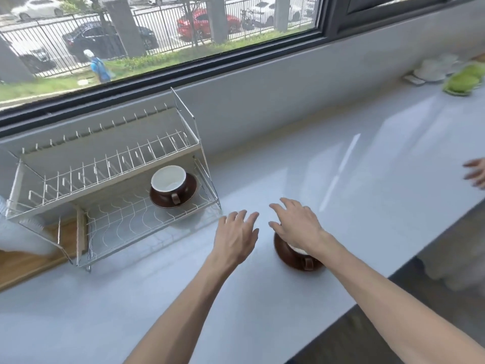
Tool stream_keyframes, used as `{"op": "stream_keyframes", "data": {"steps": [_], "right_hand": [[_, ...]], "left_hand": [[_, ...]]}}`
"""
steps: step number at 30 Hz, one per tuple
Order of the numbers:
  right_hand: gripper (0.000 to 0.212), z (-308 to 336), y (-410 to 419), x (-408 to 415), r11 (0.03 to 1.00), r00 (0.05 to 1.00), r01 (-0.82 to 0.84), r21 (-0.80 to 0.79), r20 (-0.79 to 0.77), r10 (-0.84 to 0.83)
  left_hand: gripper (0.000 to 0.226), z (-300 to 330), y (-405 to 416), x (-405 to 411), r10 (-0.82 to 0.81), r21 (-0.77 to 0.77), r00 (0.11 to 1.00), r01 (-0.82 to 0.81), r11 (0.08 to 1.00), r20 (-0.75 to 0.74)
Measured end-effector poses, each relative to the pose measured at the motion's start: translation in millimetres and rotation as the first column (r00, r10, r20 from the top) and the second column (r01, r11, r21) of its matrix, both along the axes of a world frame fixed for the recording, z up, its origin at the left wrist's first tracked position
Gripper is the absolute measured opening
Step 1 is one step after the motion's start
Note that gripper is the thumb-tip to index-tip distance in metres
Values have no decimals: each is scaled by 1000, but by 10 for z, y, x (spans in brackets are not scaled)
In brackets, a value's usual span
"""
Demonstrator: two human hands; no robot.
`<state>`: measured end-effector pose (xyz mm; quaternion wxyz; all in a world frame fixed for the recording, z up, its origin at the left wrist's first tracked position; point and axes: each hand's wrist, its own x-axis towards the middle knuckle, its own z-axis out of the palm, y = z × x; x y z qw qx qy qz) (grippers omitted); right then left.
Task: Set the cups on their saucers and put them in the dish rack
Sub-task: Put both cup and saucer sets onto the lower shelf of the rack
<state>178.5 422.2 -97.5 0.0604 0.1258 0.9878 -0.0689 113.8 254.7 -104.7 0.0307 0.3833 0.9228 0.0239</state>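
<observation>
A brown cup with a white inside sits on its brown saucer on the lower shelf of the white wire dish rack, at the shelf's right end. A second brown cup on a brown saucer stands on the white counter to the right of the rack. My right hand hovers just over this cup with fingers spread, hiding most of its rim. My left hand is open above the counter, left of that cup and holding nothing.
Another person's hand reaches in at the right edge. White dishes and green items on a plate sit at the far right of the counter. A wooden board lies under the rack's left side. The counter edge runs diagonally at lower right.
</observation>
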Motion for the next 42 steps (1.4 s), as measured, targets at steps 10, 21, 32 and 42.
{"op": "stream_keyframes", "data": {"steps": [10,21,32,42], "right_hand": [[50,-228,339,547,959,962,222,-175,-118,-245],[48,-618,497,710,743,845,466,-481,-9,-535],[43,-768,596,660,673,827,495,-550,59,-559],[43,-714,582,639,635,823,510,-580,114,-557]], "left_hand": [[49,-369,414,394,25,194,992,-49,980,122],[46,-705,660,537,131,267,851,-300,916,509],[47,-678,731,452,123,268,588,-533,803,800],[44,-577,684,430,104,223,462,-598,770,881]]}}
